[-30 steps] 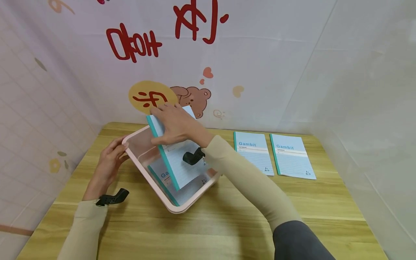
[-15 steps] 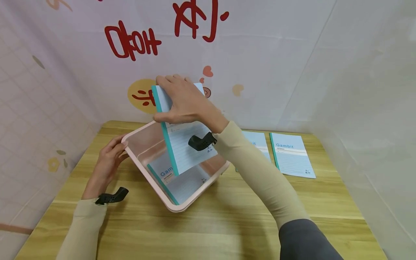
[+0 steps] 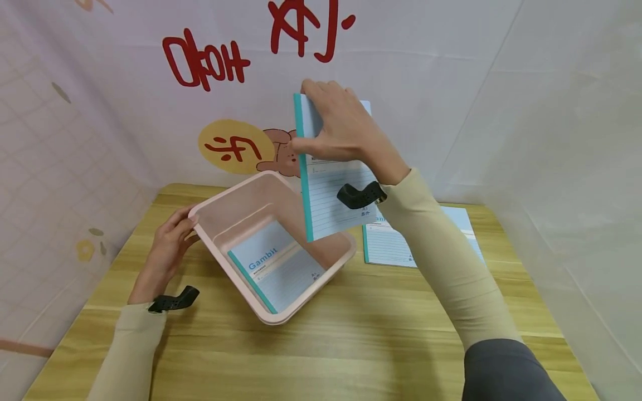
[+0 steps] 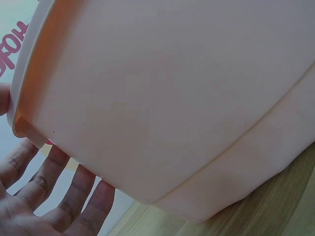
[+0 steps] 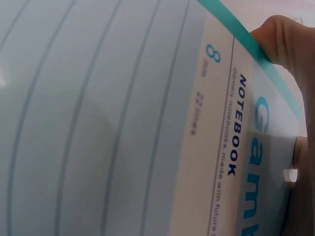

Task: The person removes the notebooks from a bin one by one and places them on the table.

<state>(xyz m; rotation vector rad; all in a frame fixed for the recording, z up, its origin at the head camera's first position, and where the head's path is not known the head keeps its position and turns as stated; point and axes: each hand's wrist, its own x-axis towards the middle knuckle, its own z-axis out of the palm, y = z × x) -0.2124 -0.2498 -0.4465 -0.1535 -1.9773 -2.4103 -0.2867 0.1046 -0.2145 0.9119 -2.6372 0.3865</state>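
In the head view my right hand (image 3: pixel 343 125) grips a light blue notebook (image 3: pixel 333 197) with a teal spine, held upright in the air past the bin's right side. Its thumb is at the spine and its fingers reach over the top edge; the right wrist view shows the printed cover (image 5: pixel 123 118) up close. My left hand (image 3: pixel 170 239) holds the far left corner of a pale pink plastic bin (image 3: pixel 233 281), thumb on the rim and fingers under it against the outer wall (image 4: pixel 147 98). Another Gambit notebook (image 3: pixel 281 267) lies flat inside the bin.
Two more notebooks lie side by side on the wooden table (image 3: pixel 321 356) at the right: the nearer notebook (image 3: pixel 388 245) and the farther notebook (image 3: pixel 458 217), both partly behind my right sleeve (image 3: pixel 446 262). A printed white curtain (image 3: pixel 411 83) stands behind the table.
My right hand has lifted the notebook up out of the bin and carried it to the right, uncovering the notebook inside. My left hand stays on the bin's corner.
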